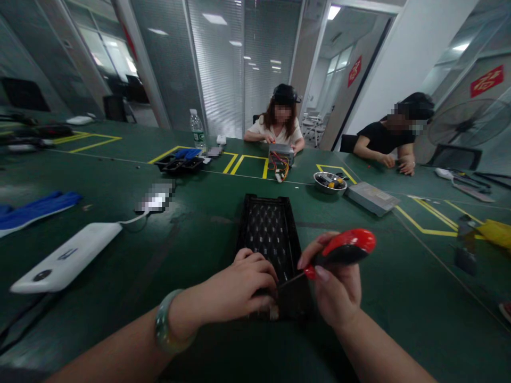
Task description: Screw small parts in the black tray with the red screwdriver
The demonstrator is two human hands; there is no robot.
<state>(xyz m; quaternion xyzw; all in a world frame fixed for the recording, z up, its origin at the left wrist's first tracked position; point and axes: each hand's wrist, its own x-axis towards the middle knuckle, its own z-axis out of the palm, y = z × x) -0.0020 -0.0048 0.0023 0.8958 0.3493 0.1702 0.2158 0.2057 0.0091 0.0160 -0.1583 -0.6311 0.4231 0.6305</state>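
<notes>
A long black tray-like casing lies on the green table in front of me, its inside covered with rows of small light marks. My right hand is closed around a screwdriver with a red and black handle. Its thin shaft slants down to the left, over the casing's near end. There, my left hand rests with curled fingers, close to the shaft's tip. What sits under those fingers is dark and hidden, so I cannot tell what they grip. The screwdriver's tip cannot be made out either.
A white power bank and a blue glove lie left. Further off are a black tray, a bottle, a metal bowl and a grey metal box. Two people work across the table, one at a wired metal unit.
</notes>
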